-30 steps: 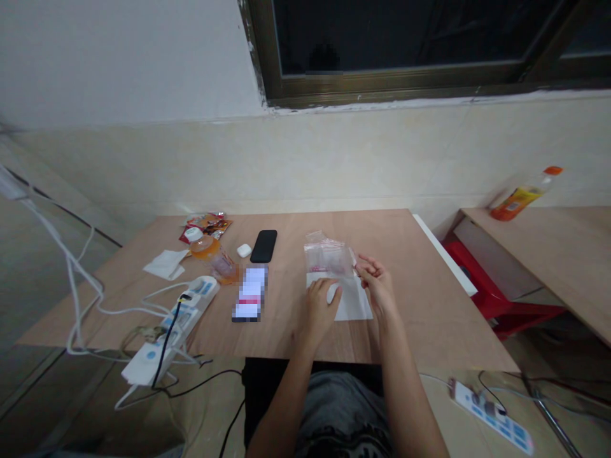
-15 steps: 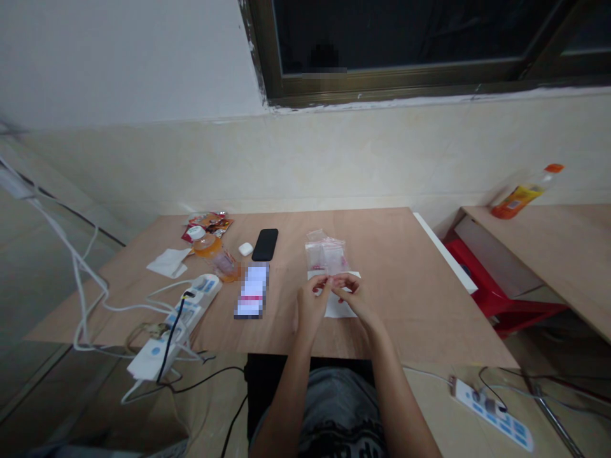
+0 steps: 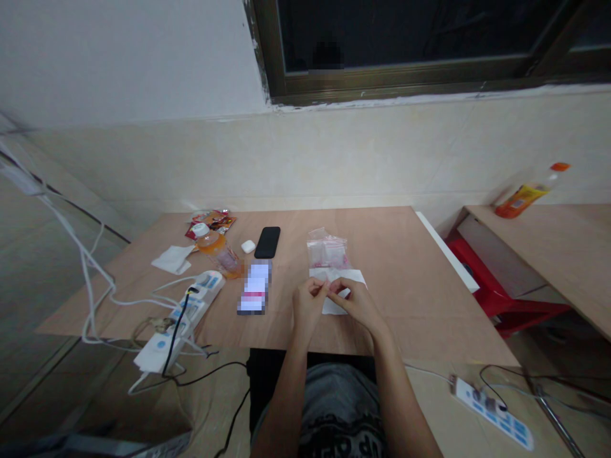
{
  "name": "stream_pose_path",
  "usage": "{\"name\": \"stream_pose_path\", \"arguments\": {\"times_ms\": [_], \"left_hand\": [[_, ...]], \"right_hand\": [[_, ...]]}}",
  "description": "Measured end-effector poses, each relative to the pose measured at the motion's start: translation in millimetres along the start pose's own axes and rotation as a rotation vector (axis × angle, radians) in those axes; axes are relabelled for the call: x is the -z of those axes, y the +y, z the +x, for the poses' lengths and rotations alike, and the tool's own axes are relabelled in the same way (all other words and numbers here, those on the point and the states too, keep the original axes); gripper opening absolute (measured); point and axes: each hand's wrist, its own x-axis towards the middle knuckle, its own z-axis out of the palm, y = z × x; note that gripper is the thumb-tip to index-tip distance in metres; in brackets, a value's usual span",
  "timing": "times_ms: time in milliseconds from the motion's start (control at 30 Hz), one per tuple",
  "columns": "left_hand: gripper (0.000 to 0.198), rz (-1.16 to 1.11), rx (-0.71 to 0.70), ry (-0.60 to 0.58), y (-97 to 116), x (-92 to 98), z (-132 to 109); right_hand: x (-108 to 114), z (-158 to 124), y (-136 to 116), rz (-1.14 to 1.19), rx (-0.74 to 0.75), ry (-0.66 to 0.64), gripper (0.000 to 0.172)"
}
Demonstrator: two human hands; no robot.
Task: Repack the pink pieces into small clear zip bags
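Over a white sheet of paper point(image 3: 357, 275), my left hand point(image 3: 305, 305) and my right hand point(image 3: 361, 306) meet at the fingertips. Both are closed in a pinch, thumbs and forefingers touching or almost touching. Traces of something small and reddish show at the fingertips, too tiny to name. Just beyond the paper lie clear plastic bags point(image 3: 328, 252), with small pink-red bits visible in them.
Left of my hands lie a lit phone point(image 3: 255, 286), a black phone point(image 3: 268, 242), a white case point(image 3: 247, 246), an orange drink bottle point(image 3: 219, 254), tissue point(image 3: 172, 259), wrappers point(image 3: 214, 221) and a power strip point(image 3: 191, 312) with cables. A red stool point(image 3: 515, 308) stands right.
My hands have drawn slightly toward me, and more of the paper shows past them. The fingertips stay together. The whole view has shifted a little.
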Motion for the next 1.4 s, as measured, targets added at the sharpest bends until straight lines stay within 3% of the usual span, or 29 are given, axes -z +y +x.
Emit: {"name": "stream_pose_path", "arguments": {"times_ms": [267,533,900,1100,1267,1400], "left_hand": [[0.015,0.107,-0.084,-0.122,-3,8.7,3],[0.021,0.099,-0.125,-0.238,0,11.5,0],[0.022,0.235,-0.157,-0.164,0,2.3,-1],[0.023,0.16,-0.128,-0.172,3,2.9,-5],[0.024,0.124,-0.13,-0.137,4,0.7,-5],[0.024,0.17,-0.153,-0.097,2,4.4,-5]], "right_hand": [[2,-2,0,-0.008,0.033,-0.095,0.024],[-1,-1,7,-0.075,0.026,-0.074,0.025],[-11,1,10,-0.213,0.031,0.121,0.024],[5,0,16,-0.221,-0.044,0.387,0.021],[3,1,19,-0.079,-0.021,0.275,0.017],[-7,2,12,-0.012,-0.017,0.284,0.024]]}}
